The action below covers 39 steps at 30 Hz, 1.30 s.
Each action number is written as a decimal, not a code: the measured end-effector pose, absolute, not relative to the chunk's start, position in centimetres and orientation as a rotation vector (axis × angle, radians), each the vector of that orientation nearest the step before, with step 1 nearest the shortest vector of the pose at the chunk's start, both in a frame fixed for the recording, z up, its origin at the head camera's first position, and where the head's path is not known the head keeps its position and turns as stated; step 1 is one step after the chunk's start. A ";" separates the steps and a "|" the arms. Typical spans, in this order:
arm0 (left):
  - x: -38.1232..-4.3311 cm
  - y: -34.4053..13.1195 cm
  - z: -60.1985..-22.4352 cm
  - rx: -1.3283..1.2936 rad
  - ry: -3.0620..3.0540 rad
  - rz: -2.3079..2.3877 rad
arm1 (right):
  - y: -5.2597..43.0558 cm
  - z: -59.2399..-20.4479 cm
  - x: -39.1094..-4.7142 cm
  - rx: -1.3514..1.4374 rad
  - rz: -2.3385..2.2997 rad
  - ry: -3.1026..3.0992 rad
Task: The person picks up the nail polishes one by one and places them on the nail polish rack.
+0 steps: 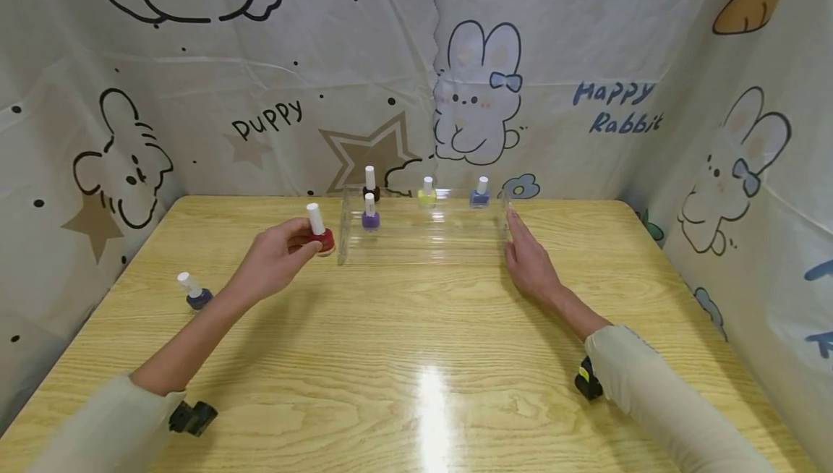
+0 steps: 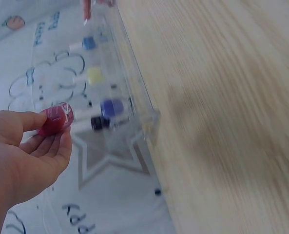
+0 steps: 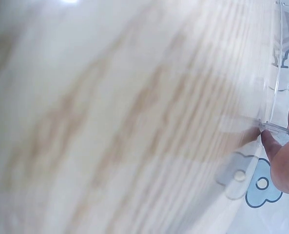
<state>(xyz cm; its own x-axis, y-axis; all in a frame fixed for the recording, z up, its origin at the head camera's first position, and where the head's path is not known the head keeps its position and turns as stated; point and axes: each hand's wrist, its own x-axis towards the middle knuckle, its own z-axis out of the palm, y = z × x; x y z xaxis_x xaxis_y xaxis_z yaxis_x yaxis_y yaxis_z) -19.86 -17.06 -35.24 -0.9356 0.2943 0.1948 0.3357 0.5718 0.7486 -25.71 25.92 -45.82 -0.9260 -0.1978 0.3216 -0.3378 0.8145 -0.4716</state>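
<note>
My left hand (image 1: pixel 275 254) pinches a red nail polish bottle (image 1: pixel 323 242) with a white cap between thumb and fingers. The bottle is close to the left end of a clear stepped display rack (image 1: pixel 429 250). In the left wrist view the red bottle (image 2: pixel 57 119) shows between thumb and fingertips. My right hand (image 1: pixel 534 260) rests against the rack's right end, fingers extended along it; in the right wrist view its thumb (image 3: pixel 271 144) touches the clear edge. On the rack stand a purple bottle (image 1: pixel 371 220), a dark bottle (image 1: pixel 372 192), a yellow bottle (image 1: pixel 427 197) and a blue bottle (image 1: pixel 480 198).
A dark blue nail polish bottle (image 1: pixel 199 299) with a white cap stands on the wooden table (image 1: pixel 364 357), left of my left forearm. Behind the rack and along both sides hangs a printed cloth (image 1: pixel 377 61) with cartoon animals.
</note>
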 end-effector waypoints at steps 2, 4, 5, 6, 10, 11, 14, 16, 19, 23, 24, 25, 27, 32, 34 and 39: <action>-20.5 -15.8 -35.5 -0.575 -2.730 -1.353 | 25.9 -45.9 -25.7 0.411 0.788 -2.740; -21.2 -14.6 -35.8 -0.602 -2.716 -1.403 | 25.9 -45.9 -25.7 0.412 0.792 -2.740; -21.5 -14.0 -35.9 -0.612 -2.709 -1.421 | 25.9 -45.9 -25.7 0.412 0.792 -2.741; -21.8 -13.4 -36.0 -0.629 -2.698 -1.446 | 25.9 -45.9 -25.7 0.409 0.793 -2.743; -22.8 -11.2 -36.4 -0.675 -2.671 -1.506 | 25.8 -45.8 -25.6 0.406 0.799 -2.739; -23.1 -10.6 -36.4 -0.686 -2.665 -1.513 | 25.7 -45.8 -25.6 0.406 0.802 -2.734; -23.8 -9.1 -36.5 -0.694 -2.660 -1.523 | 25.7 -45.7 -25.6 0.415 0.821 -2.719; -24.4 -8.2 -36.6 -0.691 -2.656 -1.544 | 25.6 -45.8 -25.6 0.417 0.832 -2.715; -25.1 -7.0 -36.7 -0.667 -2.661 -1.574 | 25.6 -45.9 -25.6 0.412 0.840 -2.719; -26.0 -5.9 -36.9 -0.593 -2.673 -1.576 | 25.6 -46.0 -25.7 0.405 0.825 -2.726; -26.3 -5.7 -36.9 -0.574 -2.670 -1.583 | 25.6 -46.0 -25.7 0.407 0.820 -2.723; -26.5 -5.5 -37.0 -0.555 -2.668 -1.588 | 25.6 -46.0 -25.7 0.407 0.817 -2.723; -26.9 -5.1 -37.3 -0.542 -2.653 -1.607 | 25.6 -46.0 -25.7 0.407 0.818 -2.718; -27.8 -4.1 -37.7 -0.525 -2.622 -1.602 | 25.5 -45.9 -25.7 0.401 0.823 -2.717; -28.1 -3.7 -37.9 -0.512 -2.626 -1.590 | 25.5 -45.9 -25.7 0.397 0.821 -2.718; -28.8 -3.1 -38.5 -0.487 -2.636 -1.620 | 25.4 -46.0 -25.6 0.389 0.827 -2.725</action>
<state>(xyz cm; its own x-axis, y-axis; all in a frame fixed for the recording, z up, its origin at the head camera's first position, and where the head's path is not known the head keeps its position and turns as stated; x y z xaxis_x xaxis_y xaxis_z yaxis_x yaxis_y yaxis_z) -28.84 -3.13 -38.45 -0.9516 0.2569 0.1687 0.2665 0.4167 0.8691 -25.61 25.44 -45.98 -0.9284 -0.1762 0.3271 -0.3283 0.8015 -0.4998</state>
